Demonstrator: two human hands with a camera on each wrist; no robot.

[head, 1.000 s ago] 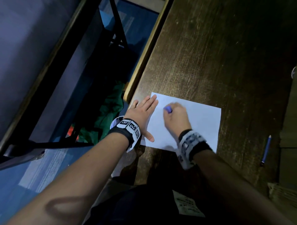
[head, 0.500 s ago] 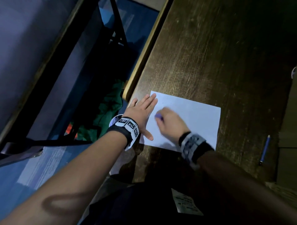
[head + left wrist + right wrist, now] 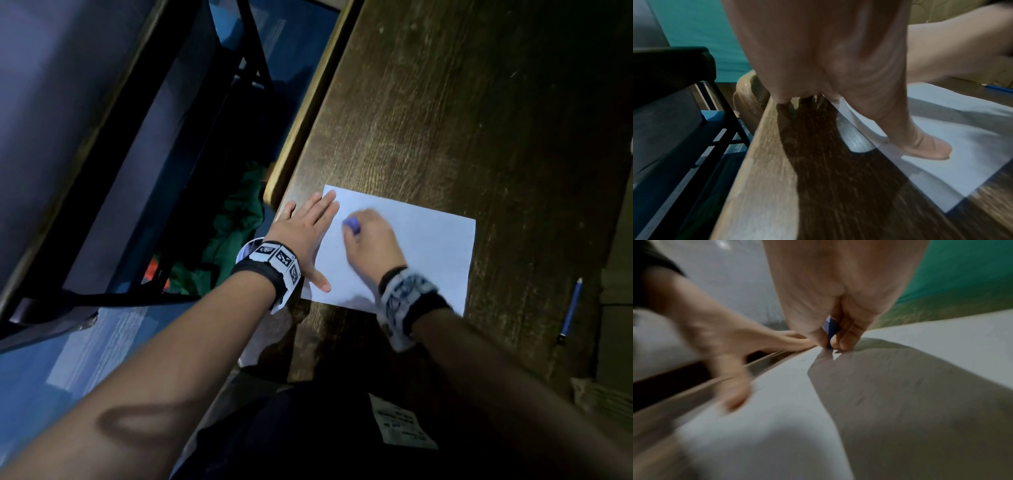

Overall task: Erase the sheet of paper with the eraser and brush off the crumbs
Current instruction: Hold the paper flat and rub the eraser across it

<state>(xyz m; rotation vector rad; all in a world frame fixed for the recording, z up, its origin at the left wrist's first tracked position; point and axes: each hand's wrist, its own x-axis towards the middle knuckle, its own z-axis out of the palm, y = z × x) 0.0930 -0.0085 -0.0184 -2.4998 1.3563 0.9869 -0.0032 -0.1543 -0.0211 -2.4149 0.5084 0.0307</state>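
A white sheet of paper [image 3: 431,246] lies on the dark wooden table [image 3: 462,113] near its left edge. My left hand [image 3: 308,236] lies flat with straight fingers on the sheet's left side, the thumb [image 3: 929,149] pressing on the paper [image 3: 972,151]. My right hand [image 3: 370,236] pinches a small blue eraser [image 3: 352,225] between thumb and fingers and presses it down on the paper [image 3: 777,402]. The eraser [image 3: 830,331] shows only as a blue sliver between the fingertips. The right wrist view is blurred by motion.
A blue pencil [image 3: 570,310] lies on the table to the right of the sheet. The table's rounded light edge [image 3: 308,113] runs along the left, with a dark chair frame [image 3: 164,222] and green cloth [image 3: 236,222] below it. A printed slip [image 3: 400,426] lies on my lap.
My right hand with the eraser slid toward me and left, then back out across the sheet's upper left. The left hand has stayed flat on the paper.
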